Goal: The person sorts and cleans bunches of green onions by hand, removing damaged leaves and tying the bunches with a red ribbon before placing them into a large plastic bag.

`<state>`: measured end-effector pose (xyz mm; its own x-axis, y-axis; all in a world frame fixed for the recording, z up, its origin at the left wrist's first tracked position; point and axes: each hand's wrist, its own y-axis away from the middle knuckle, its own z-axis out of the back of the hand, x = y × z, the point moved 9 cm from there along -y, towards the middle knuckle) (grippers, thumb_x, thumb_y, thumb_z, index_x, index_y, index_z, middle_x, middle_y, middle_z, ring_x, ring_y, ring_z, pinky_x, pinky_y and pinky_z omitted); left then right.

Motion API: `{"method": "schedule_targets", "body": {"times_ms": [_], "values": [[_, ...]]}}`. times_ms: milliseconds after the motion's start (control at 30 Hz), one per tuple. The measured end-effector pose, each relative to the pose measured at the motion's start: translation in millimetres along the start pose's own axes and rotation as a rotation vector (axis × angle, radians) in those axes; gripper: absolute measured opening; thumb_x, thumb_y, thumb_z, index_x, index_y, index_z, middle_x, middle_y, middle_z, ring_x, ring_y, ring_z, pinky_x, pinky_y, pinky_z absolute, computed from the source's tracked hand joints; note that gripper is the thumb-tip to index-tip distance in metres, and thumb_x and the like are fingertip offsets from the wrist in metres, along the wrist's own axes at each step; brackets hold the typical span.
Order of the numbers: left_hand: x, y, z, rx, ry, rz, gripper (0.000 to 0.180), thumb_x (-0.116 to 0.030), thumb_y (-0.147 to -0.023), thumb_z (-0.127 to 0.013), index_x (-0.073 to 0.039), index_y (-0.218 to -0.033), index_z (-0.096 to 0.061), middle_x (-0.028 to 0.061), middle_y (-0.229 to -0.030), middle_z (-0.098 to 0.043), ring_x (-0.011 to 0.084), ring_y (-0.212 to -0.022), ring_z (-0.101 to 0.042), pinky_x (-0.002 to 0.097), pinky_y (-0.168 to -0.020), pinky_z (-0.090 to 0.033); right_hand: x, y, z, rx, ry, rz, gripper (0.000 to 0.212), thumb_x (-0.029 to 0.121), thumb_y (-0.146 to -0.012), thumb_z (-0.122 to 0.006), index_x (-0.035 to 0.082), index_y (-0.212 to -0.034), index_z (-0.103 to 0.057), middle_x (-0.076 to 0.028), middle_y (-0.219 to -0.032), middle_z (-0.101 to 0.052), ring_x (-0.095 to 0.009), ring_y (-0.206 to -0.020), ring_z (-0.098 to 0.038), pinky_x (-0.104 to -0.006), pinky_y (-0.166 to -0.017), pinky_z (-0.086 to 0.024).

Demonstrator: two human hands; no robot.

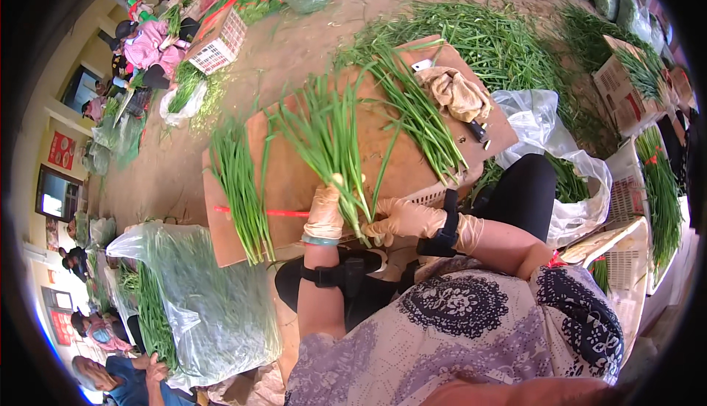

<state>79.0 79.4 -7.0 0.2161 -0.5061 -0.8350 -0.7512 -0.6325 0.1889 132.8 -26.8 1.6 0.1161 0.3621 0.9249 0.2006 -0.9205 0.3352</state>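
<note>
The work looks partway along: the left hand point(324, 214) has its grip closed around a bunch of long green stalks point(328, 122), held leaf end away over the middle of the brown counter point(387, 159), while the right hand point(405, 219) has its fingers at the stem ends — whether they pinch any stalks I cannot tell. No tie shows on the held bunch. A left-hand bunch point(243, 192) lies across a red strip point(280, 213), apparently not yet fastened, and a right-hand bunch point(423, 111) lies with no tie visible. Red-banded greens point(658, 200) in the crate at the far right look finished; the large loose heap point(479, 37) beyond the counter suggests plenty is left. As for room, bare surface shows on both sides of the held leaves, though the gap toward the right-hand bunch is crossed by stray blades. The left-hand bunch's stems overhang the near edge — a sleeve could catch them — and a crumpled cloth point(453, 93) and dark handle point(477, 131) crowd the right side.
</note>
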Motion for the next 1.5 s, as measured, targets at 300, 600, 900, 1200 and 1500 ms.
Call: {"method": "schedule_targets", "body": {"times_ms": [300, 600, 900, 1200, 1500], "values": [[43.5, -3.4, 34.5, -0.311, 0.008, 0.226, 0.068, -0.067, -0.082, -0.04, -0.004, -0.097, -0.062, 0.0042, -0.077, -0.062, 0.014, -0.061, -0.056, 0.0276, -0.05, -0.048, -4.9, -13.5, 23.0, 0.001, 0.007, -0.089, 0.03, 0.031, -0.087, -0.056, 0.004, -0.098, -0.061, -0.005, -0.072, -0.064, -0.014, -0.057, -0.059, -0.0232, -0.047, -0.044], [24.7, 4.0, 12.0, -0.305, 0.093, 0.192, 0.027, -0.011, -0.082, -0.066, -0.001, -0.107, -0.061, 0.0049, -0.084, -0.062, 0.0175, -0.074, -0.061, 0.0278, -0.066, -0.052, 46.2, 13.6, 2.7, -0.274, 0.779, 0.487, 0.028, 0.031, -0.083, -0.056, 0.006, -0.093, -0.063, -0.019, -0.068, -0.062, -0.033, -0.06, -0.062, -0.0412, -0.058, -0.049], [-23.2, 9.0, 17.6, -0.199, 0.09, 0.031, 0.03, -0.007, -0.083, -0.061, 0.001, -0.111, -0.055, 0.0047, -0.08, -0.057, 0.0127, -0.065, -0.053, 0.026, -0.057, -0.044, 50.1, 70.0, -7.5, 0.31, 1.193, 0.283, 0.024, 0.027, -0.078, -0.052, 0.006, -0.081, -0.064, -0.016, -0.071, -0.062, -0.034, -0.07, -0.061, -0.0439, -0.063, -0.049], [-59.1, 14.0, 19.1, -0.153, -0.003, -0.164, 0.035, -0.001, -0.078, -0.064, 0.003, -0.111, -0.055, 0.0047, -0.079, -0.056, 0.0134, -0.064, -0.053, 0.0261, -0.056, -0.045, 147.8, 94.9, 269.3, -1.269, 2.234, 0.133, 0.028, 0.027, -0.08, -0.059, 0.0, -0.089, -0.058, -0.006, -0.054, -0.053, -0.016, -0.047, -0.057, -0.0323, -0.041, -0.045], [-7.2, -7.0, 18.1, -0.266, -0.041, 0.084, 0.03, -0.007, -0.082, -0.062, 0.0, -0.11, -0.056, 0.0012, -0.074, -0.052, 0.0128, -0.062, -0.051, 0.0269, -0.059, -0.044, 27.2, 38.4, 175.0, -0.992, 1.187, 0.293, 0.016, 0.02, -0.069, -0.057, 0.004, -0.069, -0.057, -0.012, -0.058, -0.054, -0.025, -0.047, -0.054, -0.0423, -0.043, -0.042]]}}
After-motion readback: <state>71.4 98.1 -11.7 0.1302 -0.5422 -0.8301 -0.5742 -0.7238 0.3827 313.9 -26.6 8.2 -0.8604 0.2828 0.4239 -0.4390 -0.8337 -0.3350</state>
